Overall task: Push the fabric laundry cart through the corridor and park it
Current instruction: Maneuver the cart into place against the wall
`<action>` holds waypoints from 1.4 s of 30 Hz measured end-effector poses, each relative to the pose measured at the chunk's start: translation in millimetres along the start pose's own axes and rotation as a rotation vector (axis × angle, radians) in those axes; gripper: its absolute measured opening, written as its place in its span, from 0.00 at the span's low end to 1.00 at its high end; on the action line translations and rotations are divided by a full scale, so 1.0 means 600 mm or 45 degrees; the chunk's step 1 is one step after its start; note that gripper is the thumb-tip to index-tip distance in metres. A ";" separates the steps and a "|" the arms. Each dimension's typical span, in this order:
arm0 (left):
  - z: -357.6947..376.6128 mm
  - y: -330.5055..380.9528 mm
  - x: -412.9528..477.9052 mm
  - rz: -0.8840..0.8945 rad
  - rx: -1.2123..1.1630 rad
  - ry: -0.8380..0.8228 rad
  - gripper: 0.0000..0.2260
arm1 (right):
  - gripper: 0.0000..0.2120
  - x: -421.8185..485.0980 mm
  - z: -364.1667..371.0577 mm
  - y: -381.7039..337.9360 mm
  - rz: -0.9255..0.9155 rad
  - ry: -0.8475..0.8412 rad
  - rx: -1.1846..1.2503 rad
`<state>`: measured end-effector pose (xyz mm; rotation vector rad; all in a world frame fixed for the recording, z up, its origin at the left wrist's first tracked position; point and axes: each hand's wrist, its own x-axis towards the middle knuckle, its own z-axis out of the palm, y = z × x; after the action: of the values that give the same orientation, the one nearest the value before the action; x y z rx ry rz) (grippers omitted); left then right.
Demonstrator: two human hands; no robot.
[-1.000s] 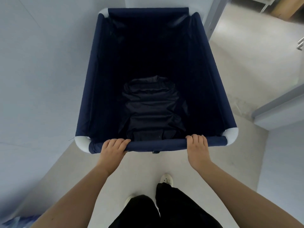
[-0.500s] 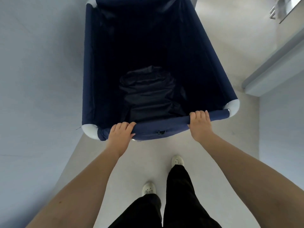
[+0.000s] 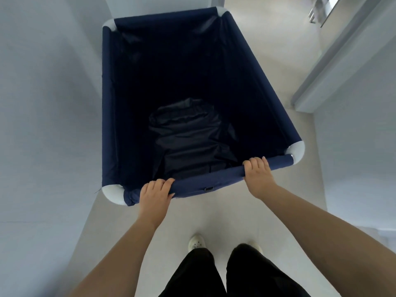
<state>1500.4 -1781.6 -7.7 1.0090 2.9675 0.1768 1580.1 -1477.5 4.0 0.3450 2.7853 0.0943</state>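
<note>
Both hands are on the navy fabric laundry cart (image 3: 252, 67), and it stands on the pale corridor floor (image 3: 192, 213) right in front of the person. The left hand (image 3: 154, 195) is clamped over the near top rail (image 3: 205, 182), close to the white corner piece (image 3: 112, 194) on that side, fingers curled over the top and down into the bin. The right hand (image 3: 258, 175) grips the same rail further along, short of the other white corner piece (image 3: 296, 153), knuckles up, fingers wrapped over the edge. Both fists closed on the rail, both arms stretched forward.

The cart sits skewed in the view, its near rail slanting up toward the right. Its left side runs just beside the pale wall (image 3: 49, 103); whether fabric touches wall I can't tell. Down inside, a crumpled dark cloth (image 3: 188, 138) lies at the bottom, toward the near end. The far rail shows two more white corners at the top.

On the right, a grey door frame (image 3: 334, 63) slants across, with an opening and more floor beyond it, and something metallic at the very top edge, too small to identify. Below the hands, black trousers (image 3: 231, 273) and a white shoe (image 3: 196, 242) stand on the floor, the second shoe mostly hidden under the other leg.
</note>
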 end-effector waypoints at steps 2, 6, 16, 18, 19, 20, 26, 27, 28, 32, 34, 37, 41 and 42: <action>0.002 0.008 -0.017 -0.033 -0.023 0.010 0.21 | 0.25 -0.024 0.008 -0.001 -0.013 0.013 0.021; 0.002 0.034 -0.057 -0.123 -0.054 0.021 0.19 | 0.20 -0.072 0.028 0.006 -0.120 0.063 0.053; 0.026 0.148 -0.198 -0.401 0.060 0.158 0.18 | 0.30 -0.203 0.102 0.044 -0.416 0.112 0.106; 0.034 0.175 -0.233 -0.448 0.088 0.176 0.18 | 0.30 -0.230 0.115 0.057 -0.466 0.147 0.116; 0.038 0.189 -0.251 -0.474 0.100 0.179 0.18 | 0.30 -0.244 0.122 0.063 -0.487 0.161 0.122; 0.042 0.204 -0.268 -0.496 0.112 0.185 0.18 | 0.29 -0.256 0.128 0.071 -0.510 0.174 0.123; 0.052 0.297 -0.337 -0.594 0.139 0.203 0.14 | 0.24 -0.279 0.139 0.126 -0.635 0.193 0.027; 0.052 0.308 -0.343 -0.602 0.147 0.174 0.14 | 0.24 -0.278 0.137 0.134 -0.647 0.190 0.018; 0.050 0.318 -0.346 -0.607 0.155 0.135 0.16 | 0.23 -0.274 0.133 0.141 -0.655 0.190 0.004; 0.033 0.347 -0.336 -0.652 0.112 0.003 0.20 | 0.23 -0.251 0.115 0.153 -0.667 0.169 -0.067; 0.031 0.356 -0.326 -0.715 0.094 -0.042 0.19 | 0.22 -0.236 0.106 0.151 -0.659 0.163 -0.084; 0.029 0.358 -0.305 -0.778 0.062 -0.042 0.19 | 0.23 -0.207 0.094 0.148 -0.650 0.183 -0.070; 0.024 0.346 -0.273 -0.815 0.045 -0.049 0.17 | 0.24 -0.163 0.078 0.140 -0.670 0.185 -0.075; 0.023 0.341 -0.265 -0.816 0.050 -0.041 0.17 | 0.25 -0.152 0.074 0.137 -0.675 0.190 -0.085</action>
<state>1751.3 -1715.8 -4.9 0.0252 3.0854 0.0919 1697.0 -1419.5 -0.3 -0.4353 2.9070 0.0872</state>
